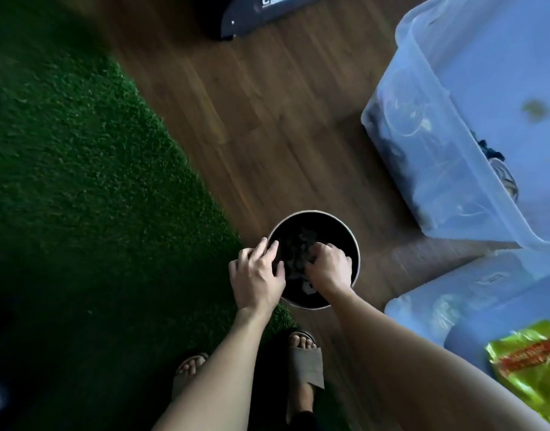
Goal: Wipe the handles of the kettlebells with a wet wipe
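**Wood floor, turf edge: both hands in a round bin**

Wood-plank floor [267, 119] beside green artificial turf [80, 150]. Kettlebells: none in view. Crumpled grey material [293, 264], possibly the wet wipe, lies in the dark-lined round bin [329, 228]. Our right hand [328, 269] curls down into it; whether it grips, we cannot tell. Our left hand [256, 275], fingers spread, rests at the bin's left rim, holding nothing. Clear storage boxes [438, 135] stand nearby. Risk, we judge: in this gloom, fingers may snag the liner instead.

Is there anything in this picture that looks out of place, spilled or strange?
Nothing looks spilled or broken. One oddity: no kettlebell is in view; both the left hand and the right hand reach into a round dark bin on the wooden floor, among crumpled grey material too blurred to identify.
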`<act>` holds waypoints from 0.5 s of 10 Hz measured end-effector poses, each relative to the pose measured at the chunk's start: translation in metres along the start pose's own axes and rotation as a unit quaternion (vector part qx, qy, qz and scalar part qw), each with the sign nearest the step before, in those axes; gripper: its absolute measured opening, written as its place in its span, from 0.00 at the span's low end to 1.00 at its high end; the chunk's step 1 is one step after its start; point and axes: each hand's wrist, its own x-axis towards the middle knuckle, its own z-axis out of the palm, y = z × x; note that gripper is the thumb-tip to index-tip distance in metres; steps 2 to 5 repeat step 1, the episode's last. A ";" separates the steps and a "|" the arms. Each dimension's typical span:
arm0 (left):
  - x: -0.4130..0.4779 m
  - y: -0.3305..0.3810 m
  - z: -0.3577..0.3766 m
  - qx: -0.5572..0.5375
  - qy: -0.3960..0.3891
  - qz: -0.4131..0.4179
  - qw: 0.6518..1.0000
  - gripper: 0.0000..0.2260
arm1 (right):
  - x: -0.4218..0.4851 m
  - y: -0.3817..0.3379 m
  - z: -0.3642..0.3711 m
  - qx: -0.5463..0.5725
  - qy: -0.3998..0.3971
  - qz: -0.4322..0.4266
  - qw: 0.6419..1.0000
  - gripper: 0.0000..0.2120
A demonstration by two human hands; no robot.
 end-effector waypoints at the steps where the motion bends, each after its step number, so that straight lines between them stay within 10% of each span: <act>1: -0.016 -0.004 -0.028 -0.025 0.046 -0.040 0.998 0.20 | -0.039 -0.010 -0.014 -0.038 0.008 -0.039 0.999 0.12; 5: -0.016 -0.004 -0.028 -0.025 0.046 -0.040 0.998 0.20 | -0.039 -0.010 -0.014 -0.038 0.008 -0.039 0.999 0.12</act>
